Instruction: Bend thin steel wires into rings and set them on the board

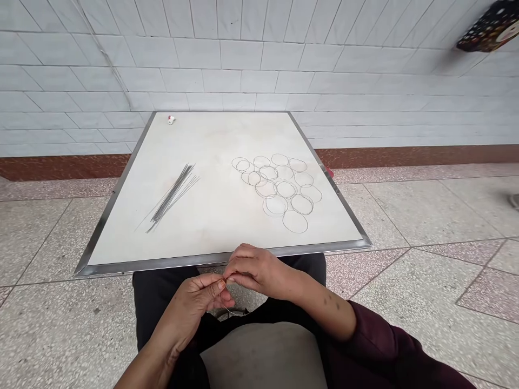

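Observation:
Above my lap, just before the table's near edge, my left hand [203,294] and my right hand [259,270] meet fingertip to fingertip. Both pinch a thin wire [230,312], whose lower part curves down below the fingers. The spot where they grip it is mostly covered by the fingertips. On the left of the white table [227,216] lies a bundle of straight thin wires [172,197], slanted, with a few strays. To the right, several wire rings [295,233] lie flat, many overlapping.
A metal edge strip [141,264] runs round the tabletop. A small white and red object [171,120] sits at the far left corner. Behind stands a tiled wall [239,81]. A dark patterned object [488,27] is at the upper right. Speckled floor [405,216] surrounds the table.

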Motion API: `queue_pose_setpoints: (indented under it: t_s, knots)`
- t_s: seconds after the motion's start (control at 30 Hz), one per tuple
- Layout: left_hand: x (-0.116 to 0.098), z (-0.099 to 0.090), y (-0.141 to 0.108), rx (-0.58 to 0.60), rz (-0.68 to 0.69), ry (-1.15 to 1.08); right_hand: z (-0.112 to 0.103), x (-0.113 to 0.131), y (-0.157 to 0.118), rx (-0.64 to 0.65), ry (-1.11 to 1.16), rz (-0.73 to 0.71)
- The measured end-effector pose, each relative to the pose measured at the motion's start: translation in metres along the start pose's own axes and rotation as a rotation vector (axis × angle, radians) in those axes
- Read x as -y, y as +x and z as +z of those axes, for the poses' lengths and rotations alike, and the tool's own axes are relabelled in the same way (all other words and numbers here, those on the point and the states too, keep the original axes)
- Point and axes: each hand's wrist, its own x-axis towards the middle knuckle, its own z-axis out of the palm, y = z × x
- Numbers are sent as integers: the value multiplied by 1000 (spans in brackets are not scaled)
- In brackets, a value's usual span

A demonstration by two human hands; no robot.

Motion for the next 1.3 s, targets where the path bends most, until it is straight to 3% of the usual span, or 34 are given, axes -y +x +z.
queue_pose_setpoints:
  t_s: [0.3,0.57,1.13,1.3]
  knots:
    - [0,-3,-6,53,-31,-70,-1,9,5,68,-143,-72]
    - [-1,-2,-6,32,-54,-137,-6,17,3,127,-239,-100]
    - [-2,8,-11,-10,-1,-133,4,23,-11,31,-220,-66]
    - [-3,11,-11,3,36,-91,7,22,-9,5,-308,-69]
